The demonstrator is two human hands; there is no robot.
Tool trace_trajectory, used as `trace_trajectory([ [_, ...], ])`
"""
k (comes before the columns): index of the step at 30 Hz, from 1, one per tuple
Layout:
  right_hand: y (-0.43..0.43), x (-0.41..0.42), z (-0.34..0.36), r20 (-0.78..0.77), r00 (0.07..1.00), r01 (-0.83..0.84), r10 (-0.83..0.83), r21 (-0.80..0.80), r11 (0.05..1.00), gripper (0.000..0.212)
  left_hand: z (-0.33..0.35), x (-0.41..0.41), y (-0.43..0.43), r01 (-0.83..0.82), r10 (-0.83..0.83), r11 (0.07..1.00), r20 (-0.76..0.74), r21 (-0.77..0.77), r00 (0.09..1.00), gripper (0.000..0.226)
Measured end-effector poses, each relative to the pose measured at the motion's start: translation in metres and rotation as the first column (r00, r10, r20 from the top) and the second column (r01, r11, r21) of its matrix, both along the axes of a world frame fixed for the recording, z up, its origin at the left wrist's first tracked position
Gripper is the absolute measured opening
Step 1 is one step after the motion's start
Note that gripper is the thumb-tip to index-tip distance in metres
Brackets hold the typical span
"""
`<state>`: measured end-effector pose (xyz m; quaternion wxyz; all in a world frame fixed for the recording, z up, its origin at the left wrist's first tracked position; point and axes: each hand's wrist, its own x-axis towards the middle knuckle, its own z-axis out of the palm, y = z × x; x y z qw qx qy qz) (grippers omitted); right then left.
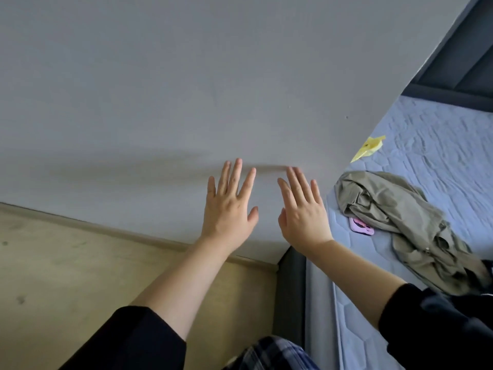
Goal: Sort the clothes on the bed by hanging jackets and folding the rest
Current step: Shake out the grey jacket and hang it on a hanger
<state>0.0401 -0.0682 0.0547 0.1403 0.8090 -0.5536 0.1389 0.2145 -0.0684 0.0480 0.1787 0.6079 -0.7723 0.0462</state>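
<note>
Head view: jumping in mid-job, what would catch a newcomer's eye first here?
The left hand and right hand spread open mid-frame before the grey wall, holding nothing. To the right, a crumpled olive garment lies on the blue mattress, partly covering a purple item, with a yellow scrap beyond.

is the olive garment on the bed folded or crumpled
Crumpled, not folded: the olive garment lies in a loose wrinkled heap on the blue mattress, with no neat edges.
</note>
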Motion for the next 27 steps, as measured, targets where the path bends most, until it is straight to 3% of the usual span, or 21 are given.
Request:
trace_trajectory([
  [8,0.037,-0.094,-0.076,0.094,0.996,0.009,-0.012,0.029,1.000,0.065,-0.078,-0.089,0.041,-0.070,0.065,0.994,0.054,0.081,0.996,0.081],
  [12,0.064,-0.171,-0.096,0.066,0.997,0.040,-0.049,0.133,0.990,0.066,-0.091,-0.167,0.072,-0.081,0.081,0.993,-0.008,0.081,0.997,0.079],
  [16,0.086,-0.246,-0.120,0.023,0.992,0.116,-0.126,0.253,0.961,0.067,-0.115,-0.240,0.091,-0.088,0.096,0.980,-0.035,0.179,0.995,0.080],
  [23,0.103,-0.332,-0.163,-0.018,0.934,0.317,-0.356,0.498,0.807,0.066,-0.174,-0.309,0.111,-0.076,0.091,0.893,-0.012,0.443,0.996,0.080],
  [27,0.091,-0.354,-0.178,-0.006,0.881,0.397,-0.473,0.554,0.732,0.070,-0.194,-0.313,0.109,-0.051,0.057,0.849,0.004,0.525,0.998,0.076],
])
